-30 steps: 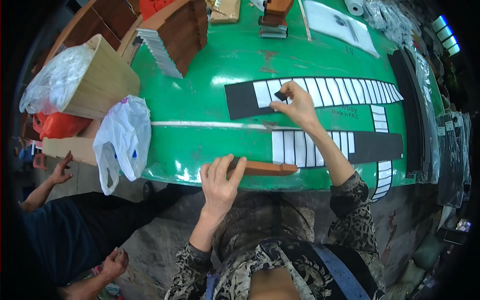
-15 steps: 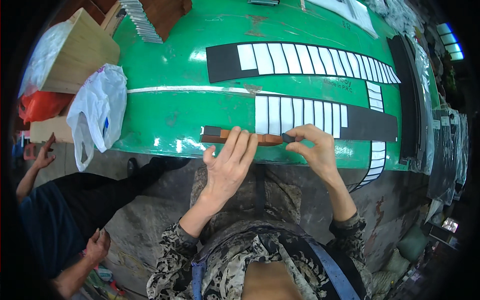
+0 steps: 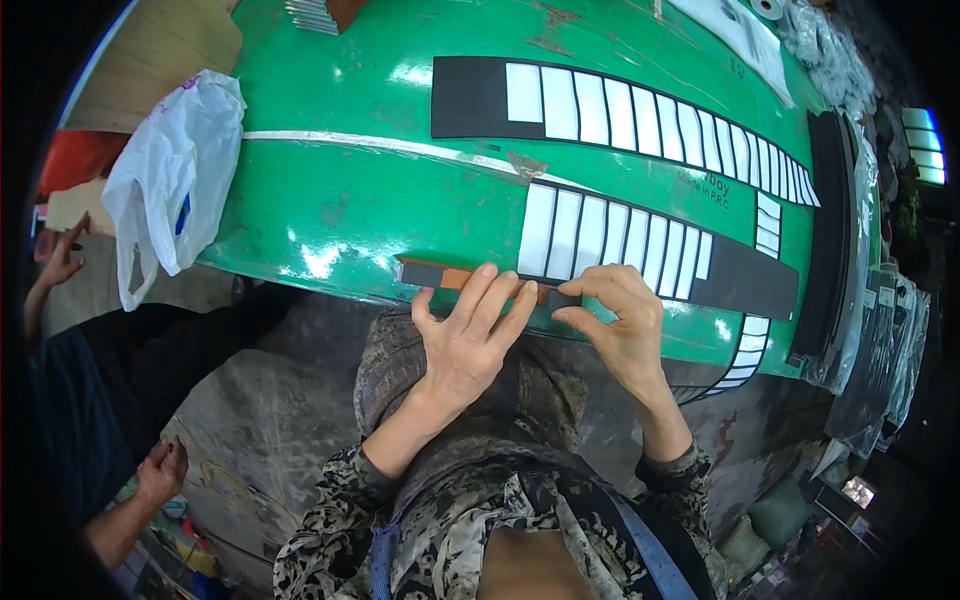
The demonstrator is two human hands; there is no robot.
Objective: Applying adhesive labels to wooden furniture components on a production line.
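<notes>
A narrow brown bar (image 3: 455, 279) lies along the near edge of the green table, with a dark grey pad (image 3: 422, 274) on its left end. My left hand (image 3: 462, 345) grips the bar, its fingers over the top and its thumb on the near side. These fingers cover the bar's middle. Between thumb and forefinger, my right hand (image 3: 628, 320) pinches a small dark grey pad (image 3: 563, 299) at the bar's right end. Just beyond my hands lies a black strip with white backed pieces (image 3: 590, 232); its bare black part (image 3: 745, 278) points right.
A second black strip (image 3: 470, 98) with white pieces lies farther back on the green table (image 3: 330, 205). A white plastic bag (image 3: 180, 180) hangs at the left edge. Long dark strips (image 3: 830, 230) line the right end. Another person's hand (image 3: 163, 470) shows at lower left.
The view has shifted and turned slightly. My right hand has brought the small pad down against the bar's right end. My left hand stays on the bar.
</notes>
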